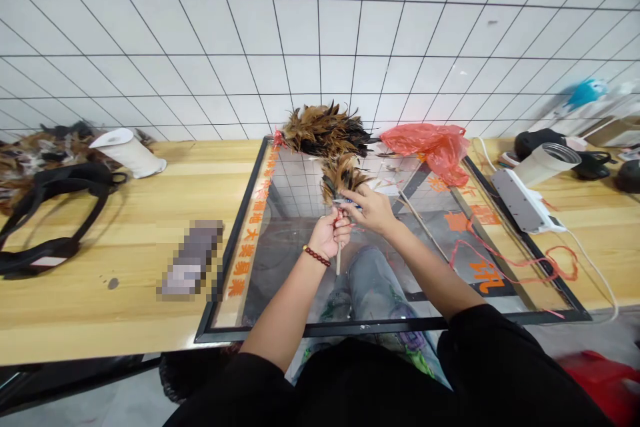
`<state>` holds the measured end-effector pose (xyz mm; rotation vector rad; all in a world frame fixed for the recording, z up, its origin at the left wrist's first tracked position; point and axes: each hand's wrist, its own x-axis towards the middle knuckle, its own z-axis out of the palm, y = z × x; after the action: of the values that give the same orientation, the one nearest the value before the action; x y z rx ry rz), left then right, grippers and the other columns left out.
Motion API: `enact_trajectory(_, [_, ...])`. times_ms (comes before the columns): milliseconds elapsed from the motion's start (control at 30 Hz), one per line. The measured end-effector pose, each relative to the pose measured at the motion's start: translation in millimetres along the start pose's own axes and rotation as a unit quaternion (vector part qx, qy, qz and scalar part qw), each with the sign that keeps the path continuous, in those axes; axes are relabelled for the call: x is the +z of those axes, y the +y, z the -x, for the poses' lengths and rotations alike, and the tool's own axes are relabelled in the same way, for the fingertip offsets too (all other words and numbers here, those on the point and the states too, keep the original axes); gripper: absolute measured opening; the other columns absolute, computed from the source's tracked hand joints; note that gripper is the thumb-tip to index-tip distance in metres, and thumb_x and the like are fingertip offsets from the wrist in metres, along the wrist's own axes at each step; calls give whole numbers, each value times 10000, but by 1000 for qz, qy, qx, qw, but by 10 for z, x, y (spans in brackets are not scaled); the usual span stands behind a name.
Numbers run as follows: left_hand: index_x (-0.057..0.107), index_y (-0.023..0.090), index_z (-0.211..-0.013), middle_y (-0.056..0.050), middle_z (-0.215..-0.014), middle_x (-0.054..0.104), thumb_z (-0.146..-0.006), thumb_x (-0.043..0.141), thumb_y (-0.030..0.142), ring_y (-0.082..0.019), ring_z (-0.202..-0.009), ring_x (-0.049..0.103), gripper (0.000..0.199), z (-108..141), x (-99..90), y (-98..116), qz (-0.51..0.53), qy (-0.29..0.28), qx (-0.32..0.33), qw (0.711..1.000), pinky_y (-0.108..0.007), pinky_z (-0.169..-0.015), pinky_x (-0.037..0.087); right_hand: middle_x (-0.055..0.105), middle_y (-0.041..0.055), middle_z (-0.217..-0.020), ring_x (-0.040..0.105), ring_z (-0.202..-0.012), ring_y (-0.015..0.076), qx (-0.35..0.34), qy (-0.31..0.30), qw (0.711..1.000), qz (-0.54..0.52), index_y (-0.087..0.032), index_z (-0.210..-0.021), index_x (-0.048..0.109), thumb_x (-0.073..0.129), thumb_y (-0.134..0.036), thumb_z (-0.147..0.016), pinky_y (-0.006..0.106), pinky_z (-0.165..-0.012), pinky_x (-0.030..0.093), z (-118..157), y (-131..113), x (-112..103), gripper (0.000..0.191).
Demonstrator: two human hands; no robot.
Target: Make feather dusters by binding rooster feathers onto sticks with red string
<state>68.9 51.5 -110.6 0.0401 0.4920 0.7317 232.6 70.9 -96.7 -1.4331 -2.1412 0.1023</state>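
Note:
A small bundle of brown feathers on a thin pale stick is held over the glass panel. My left hand, with a beaded bracelet, is closed round the stick just below the feathers. Beside it, my right hand is closed on a small tool with blue on it, whose tip meets the base of the feathers; its exact kind cannot be made out. A larger brown feather bunch lies behind, at the back edge of the glass.
A black-framed glass panel covers the table's middle. Red plastic bag, second stick and pink string lie on it. Power strip and cup stand right; white roll, black straps and blurred-out object lie left.

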Motion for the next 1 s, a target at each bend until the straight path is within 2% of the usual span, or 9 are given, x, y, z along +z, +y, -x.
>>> enact_trajectory(167, [525,123,-781,76,-559,266,-975,440,359,-20,-379,145,317,28,-7,40,-8,-15,4,1000,-122,-335,139,650,94,-893,589,-838,202,117,150,980,-62,-186,-1072,724,390,-514,-974,310,-767,434,-103,158,-110,478])
enact_trajectory(300, [478,144,-735,76,-547,272,-960,475,336,-22,-373,154,296,18,53,-28,-49,22,8,999,-122,-336,132,632,84,-937,587,-851,190,-16,44,998,-48,-235,-1159,698,423,-527,-959,288,-746,433,20,-87,-52,448])
enact_trajectory(367, [462,151,-720,81,-542,280,-942,517,354,-18,-371,154,306,8,77,-80,-100,46,20,994,-120,-339,120,633,86,-982,589,-849,191,-15,5,1000,-19,-259,-1169,699,452,-541,-943,282,-709,423,-13,-96,-8,438])
enact_trajectory(500, [507,134,-765,94,-541,298,-887,602,439,-5,-375,167,342,6,98,-146,-197,39,20,979,-116,-346,118,656,111,-963,586,-889,223,139,132,981,-23,-207,-1119,716,406,-537,-959,313,-768,432,-195,253,-101,480])
enact_trajectory(600, [508,138,-767,99,-537,301,-850,644,464,-2,-371,172,362,2,108,-171,-238,59,46,968,-125,-354,103,653,98,-879,576,-869,227,158,220,962,-48,-193,-1080,718,362,-554,-967,340,-807,439,-167,346,-253,520])
enact_trajectory(667, [505,149,-765,97,-537,312,-828,668,471,-3,-371,179,366,-9,115,-195,-262,81,77,959,-133,-364,94,643,88,-895,575,-859,212,94,188,976,-53,-213,-1115,709,385,-548,-964,320,-787,435,-43,193,-284,490])
enact_trajectory(800, [471,170,-734,88,-525,340,-825,670,462,-7,-367,205,365,-34,115,-262,-312,113,114,937,-143,-378,89,631,86,-936,569,-789,183,0,21,1000,9,-249,-1136,718,446,-547,-943,280,-651,382,111,-116,-175,448])
enact_trajectory(867, [484,163,-737,85,-518,346,-843,647,457,-6,-361,215,352,-41,103,-283,-349,123,115,922,-147,-376,89,633,90,-953,570,-781,187,53,19,997,46,-256,-1136,722,439,-542,-948,278,-626,361,45,-25,-145,444])
enact_trajectory(1000, [510,147,-755,92,-523,338,-830,649,495,0,-358,197,382,-44,80,-271,-360,107,97,922,-149,-367,91,650,107,-945,582,-842,214,189,147,970,37,-201,-1124,725,410,-517,-966,300,-711,410,-120,361,-261,474])
